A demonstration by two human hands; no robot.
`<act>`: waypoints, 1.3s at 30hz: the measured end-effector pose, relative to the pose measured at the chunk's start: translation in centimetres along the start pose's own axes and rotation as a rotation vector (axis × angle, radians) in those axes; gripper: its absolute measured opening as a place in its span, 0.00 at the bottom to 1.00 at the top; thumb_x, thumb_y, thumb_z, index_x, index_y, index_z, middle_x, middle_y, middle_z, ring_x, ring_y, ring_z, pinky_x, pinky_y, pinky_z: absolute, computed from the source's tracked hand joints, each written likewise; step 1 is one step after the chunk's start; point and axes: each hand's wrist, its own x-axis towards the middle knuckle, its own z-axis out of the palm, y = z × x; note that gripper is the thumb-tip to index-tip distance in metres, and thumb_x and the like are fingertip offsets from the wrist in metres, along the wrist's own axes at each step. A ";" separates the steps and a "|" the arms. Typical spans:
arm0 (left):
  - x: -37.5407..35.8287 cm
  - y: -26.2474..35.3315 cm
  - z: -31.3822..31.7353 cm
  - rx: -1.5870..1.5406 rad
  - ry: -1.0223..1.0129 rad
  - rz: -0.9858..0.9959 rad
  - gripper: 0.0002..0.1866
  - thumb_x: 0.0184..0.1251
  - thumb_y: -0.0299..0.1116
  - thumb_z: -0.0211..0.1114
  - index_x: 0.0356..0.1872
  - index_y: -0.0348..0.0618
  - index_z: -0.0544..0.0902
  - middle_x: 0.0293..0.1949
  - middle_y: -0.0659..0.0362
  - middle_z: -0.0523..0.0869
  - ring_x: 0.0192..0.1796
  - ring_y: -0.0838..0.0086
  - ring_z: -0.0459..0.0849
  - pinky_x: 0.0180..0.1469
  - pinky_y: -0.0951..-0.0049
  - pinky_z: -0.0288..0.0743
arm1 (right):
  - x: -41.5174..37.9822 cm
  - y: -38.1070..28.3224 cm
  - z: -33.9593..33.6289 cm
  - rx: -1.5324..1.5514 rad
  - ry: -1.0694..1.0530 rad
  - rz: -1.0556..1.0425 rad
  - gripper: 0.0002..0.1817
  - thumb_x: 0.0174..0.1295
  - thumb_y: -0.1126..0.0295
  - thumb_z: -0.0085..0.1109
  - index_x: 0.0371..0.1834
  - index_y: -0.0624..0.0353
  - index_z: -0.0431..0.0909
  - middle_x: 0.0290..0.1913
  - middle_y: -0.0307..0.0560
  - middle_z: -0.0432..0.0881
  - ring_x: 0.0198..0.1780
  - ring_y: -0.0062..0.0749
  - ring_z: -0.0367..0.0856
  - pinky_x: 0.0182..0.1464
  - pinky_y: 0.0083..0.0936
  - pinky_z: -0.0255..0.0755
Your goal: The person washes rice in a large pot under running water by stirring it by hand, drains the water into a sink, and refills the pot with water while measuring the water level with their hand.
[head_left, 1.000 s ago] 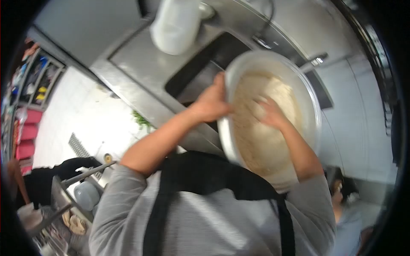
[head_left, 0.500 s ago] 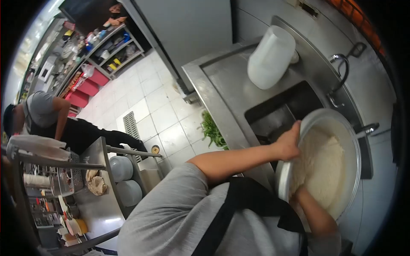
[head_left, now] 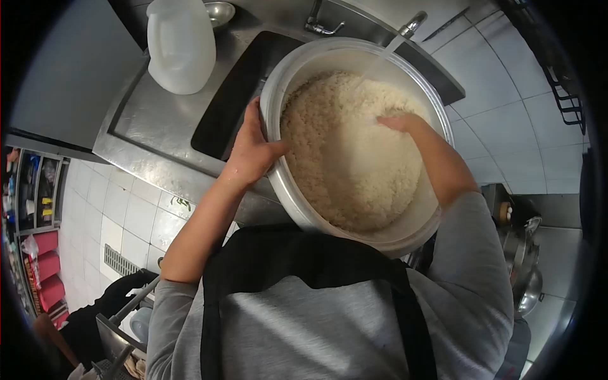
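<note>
A large metal pot [head_left: 275, 107] of uncooked rice [head_left: 342, 145] and cloudy water tilts toward me over the sink edge. Water runs into it from the tap [head_left: 413, 25]. My left hand [head_left: 253, 152] holds the pot's left rim, the thumb over the edge and the fingers along the outer wall. Inside the pot, my right hand [head_left: 399, 121] reaches over the rice from the right. Its fingers are stretched out and touch the wet surface, with the fingertips partly hidden.
A white plastic jug [head_left: 182, 47] and a metal bowl [head_left: 220, 14] stand on the steel counter, left of the dark sink basin [head_left: 221, 107]. A second tap [head_left: 323, 26] is on the wall behind. Another person's dark-clothed arm [head_left: 120, 291] shows at lower left, beside a metal shelf.
My view has swung right, bringing the pot to the middle. My right hand has moved from deep at the pot's near side up to the rice's right part. The left keeps the rim.
</note>
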 end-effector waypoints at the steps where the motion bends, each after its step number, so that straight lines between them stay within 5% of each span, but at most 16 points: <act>1: 0.2 -0.4 -0.1 0.008 -0.002 0.022 0.46 0.40 0.21 0.63 0.66 0.29 0.50 0.55 0.44 0.72 0.57 0.61 0.73 0.61 0.70 0.64 | 1.0 3.0 1.5 0.144 -0.141 -0.025 0.42 0.57 0.30 0.38 0.69 0.45 0.62 0.69 0.49 0.63 0.68 0.43 0.60 0.67 0.36 0.54; 2: 0.5 -1.1 -0.3 0.017 0.000 0.044 0.46 0.40 0.21 0.63 0.66 0.29 0.50 0.54 0.44 0.72 0.57 0.61 0.73 0.61 0.70 0.65 | 0.9 4.8 2.7 0.288 -0.280 -0.051 0.40 0.60 0.32 0.38 0.69 0.45 0.62 0.68 0.47 0.64 0.66 0.42 0.64 0.65 0.36 0.58; 4: 0.4 -1.7 -0.3 0.023 0.009 0.061 0.46 0.41 0.22 0.63 0.66 0.29 0.51 0.54 0.43 0.73 0.57 0.60 0.74 0.61 0.70 0.65 | -3.6 5.4 7.7 0.550 -0.249 0.093 0.43 0.58 0.31 0.39 0.73 0.43 0.53 0.72 0.47 0.55 0.73 0.42 0.50 0.69 0.41 0.50; 8: 0.4 -2.0 0.0 0.097 0.045 0.095 0.45 0.41 0.23 0.63 0.65 0.30 0.51 0.53 0.41 0.73 0.57 0.58 0.74 0.61 0.69 0.64 | -11.5 -1.7 11.0 0.628 -0.198 0.153 0.37 0.64 0.39 0.39 0.73 0.46 0.50 0.72 0.47 0.56 0.71 0.45 0.54 0.67 0.43 0.54; 14: 0.3 -1.1 -0.1 0.059 0.033 0.010 0.45 0.40 0.19 0.60 0.67 0.36 0.52 0.56 0.49 0.70 0.60 0.64 0.69 0.65 0.71 0.59 | -7.9 -12.7 14.7 1.486 -0.250 -0.106 0.34 0.67 0.44 0.36 0.72 0.50 0.52 0.71 0.49 0.58 0.69 0.47 0.58 0.67 0.42 0.57; 19: 0.6 -1.8 -0.7 0.120 0.004 0.067 0.47 0.41 0.26 0.61 0.66 0.32 0.49 0.53 0.38 0.73 0.56 0.53 0.75 0.60 0.66 0.65 | -1.3 -13.8 9.8 1.987 -0.116 -0.197 0.31 0.69 0.49 0.34 0.71 0.54 0.54 0.70 0.51 0.59 0.67 0.48 0.61 0.66 0.41 0.59; 22: 0.3 -1.2 -1.0 0.194 -0.009 0.033 0.48 0.41 0.27 0.63 0.67 0.32 0.48 0.52 0.37 0.74 0.56 0.51 0.75 0.60 0.65 0.66 | 4.5 -7.8 6.4 1.605 0.354 0.013 0.30 0.69 0.51 0.35 0.69 0.59 0.58 0.68 0.53 0.62 0.64 0.47 0.67 0.64 0.43 0.62; 25: 0.3 -1.2 -0.9 0.202 -0.018 0.061 0.49 0.41 0.28 0.64 0.67 0.31 0.47 0.52 0.36 0.73 0.56 0.50 0.75 0.60 0.65 0.66 | -0.2 -8.0 0.4 0.264 0.770 -0.161 0.28 0.65 0.50 0.41 0.62 0.54 0.70 0.65 0.56 0.66 0.65 0.47 0.64 0.64 0.37 0.60; 27: 0.3 -1.3 -0.9 0.208 -0.022 0.086 0.50 0.41 0.29 0.65 0.67 0.31 0.46 0.53 0.36 0.73 0.56 0.50 0.74 0.60 0.65 0.66 | -0.9 -9.5 -1.9 0.186 0.685 -0.317 0.27 0.60 0.52 0.49 0.55 0.60 0.75 0.55 0.58 0.76 0.57 0.45 0.74 0.56 0.33 0.70; 28: 0.3 -1.3 -1.0 0.224 -0.022 0.092 0.50 0.41 0.29 0.65 0.67 0.31 0.46 0.53 0.36 0.73 0.57 0.50 0.74 0.60 0.66 0.66 | 0.0 -10.9 -2.2 0.487 0.616 -0.375 0.26 0.57 0.52 0.54 0.51 0.62 0.78 0.50 0.58 0.80 0.53 0.47 0.77 0.54 0.31 0.72; 30: 0.4 -1.2 -1.2 0.247 -0.029 0.090 0.50 0.41 0.29 0.65 0.67 0.31 0.46 0.53 0.36 0.73 0.57 0.51 0.74 0.61 0.66 0.66 | 3.0 -15.1 -2.1 0.341 0.518 -0.084 0.23 0.52 0.57 0.60 0.45 0.65 0.79 0.40 0.57 0.83 0.45 0.51 0.81 0.52 0.33 0.73; 32: 0.4 -1.1 -1.2 0.252 -0.040 0.067 0.51 0.40 0.29 0.65 0.68 0.31 0.46 0.54 0.37 0.72 0.58 0.51 0.74 0.61 0.67 0.65 | -0.7 -17.8 -0.7 0.131 0.529 -0.164 0.22 0.49 0.63 0.63 0.45 0.67 0.77 0.52 0.61 0.77 0.52 0.52 0.76 0.55 0.35 0.70; 35: 0.4 -1.7 -1.3 0.171 -0.055 0.070 0.51 0.40 0.28 0.65 0.68 0.31 0.46 0.55 0.37 0.72 0.58 0.53 0.74 0.61 0.67 0.65 | -5.1 -16.4 2.4 -0.067 0.423 -0.433 0.29 0.51 0.67 0.58 0.59 0.65 0.68 0.67 0.63 0.60 0.68 0.54 0.59 0.65 0.37 0.61; 37: 0.1 -1.0 -1.2 0.109 -0.076 0.032 0.49 0.40 0.24 0.65 0.68 0.33 0.48 0.58 0.45 0.68 0.61 0.61 0.69 0.64 0.70 0.60 | -5.5 -12.5 5.7 -0.096 0.401 -0.468 0.40 0.46 0.67 0.64 0.66 0.60 0.61 0.72 0.58 0.46 0.72 0.55 0.47 0.70 0.42 0.53; 39: 0.0 -0.8 -1.0 0.072 -0.073 0.017 0.49 0.40 0.21 0.65 0.68 0.34 0.49 0.60 0.48 0.67 0.63 0.65 0.66 0.66 0.71 0.57 | -8.8 -9.8 7.9 -0.169 0.340 -0.459 0.44 0.42 0.63 0.68 0.67 0.55 0.61 0.73 0.57 0.45 0.72 0.58 0.45 0.71 0.47 0.49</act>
